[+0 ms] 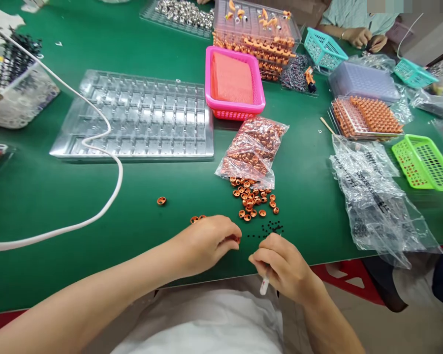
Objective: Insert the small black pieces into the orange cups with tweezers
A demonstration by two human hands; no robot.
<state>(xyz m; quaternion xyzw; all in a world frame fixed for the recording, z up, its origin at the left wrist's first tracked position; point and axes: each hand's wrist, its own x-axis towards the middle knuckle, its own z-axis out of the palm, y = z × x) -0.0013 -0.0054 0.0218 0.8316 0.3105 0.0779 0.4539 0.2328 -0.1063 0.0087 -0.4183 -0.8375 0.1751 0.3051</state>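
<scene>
My left hand (pixel 206 243) is closed near the table's front edge, pinching a small copper-orange cup-shaped part (pixel 237 240) mostly covered by the fingers. Closed around a thin white stick-like tool (pixel 264 286) is my right hand (pixel 286 265); the tool's lower end shows below the palm, its tip cannot be made out. Just beyond the right hand lie several tiny black pieces (pixel 272 227). A loose heap of copper-orange cups (pixel 249 199) spreads from the mouth of a clear bag (pixel 256 147) full of them. One single cup (pixel 161 200) and a few others (pixel 195 220) lie left of centre.
A white cable (pixel 114 196) loops across the left side. Beyond it are clear plastic trays (pixel 140 118) and a pink basket (pixel 235 105). To the right lie plastic bags (pixel 376 196) and a green basket (pixel 424 162). Another person's hands (pixel 365 39) work at the far right.
</scene>
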